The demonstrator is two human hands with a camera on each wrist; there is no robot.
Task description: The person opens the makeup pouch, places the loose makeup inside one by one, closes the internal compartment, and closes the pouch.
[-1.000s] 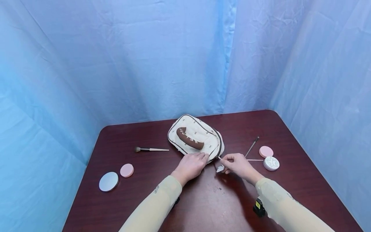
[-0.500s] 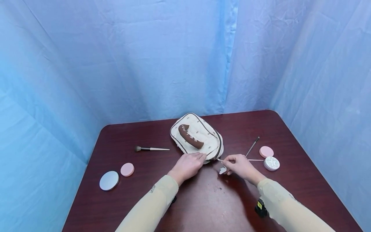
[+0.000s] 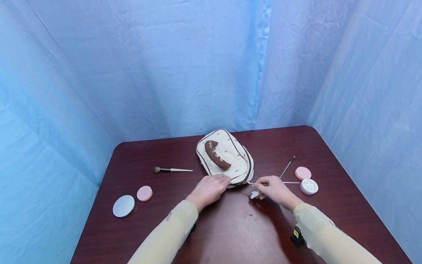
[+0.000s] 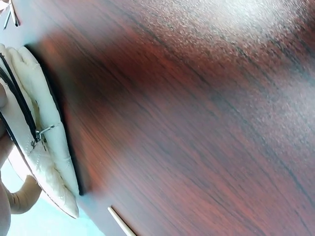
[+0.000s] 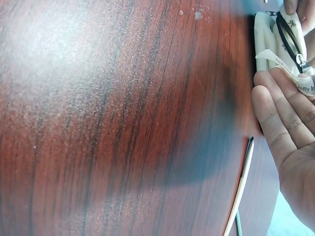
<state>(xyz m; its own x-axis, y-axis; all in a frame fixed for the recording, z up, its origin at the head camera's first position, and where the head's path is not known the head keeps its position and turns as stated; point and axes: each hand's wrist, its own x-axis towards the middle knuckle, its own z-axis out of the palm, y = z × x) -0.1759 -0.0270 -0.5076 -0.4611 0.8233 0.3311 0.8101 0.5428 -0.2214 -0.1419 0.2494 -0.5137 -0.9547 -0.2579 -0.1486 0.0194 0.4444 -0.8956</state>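
The bag (image 3: 234,156) sits at twelve o'clock, left hand (image 3: 208,190) gripping its edge, right hand (image 3: 273,190) pinching the ribbon (image 3: 254,194) on its zip (image 5: 301,61); a slack left grip could let it bunch and jam.

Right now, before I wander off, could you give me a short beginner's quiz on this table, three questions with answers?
1. True or false: the right hand pinches a white ribbon.
2. In the head view, which lies left of the pouch?
A. the star-topped round case
B. a brush
C. two thin sticks
3. How many pink discs lie on the table?

Key: 1. True. 2. B. 3. Two, one on each side of the pouch.
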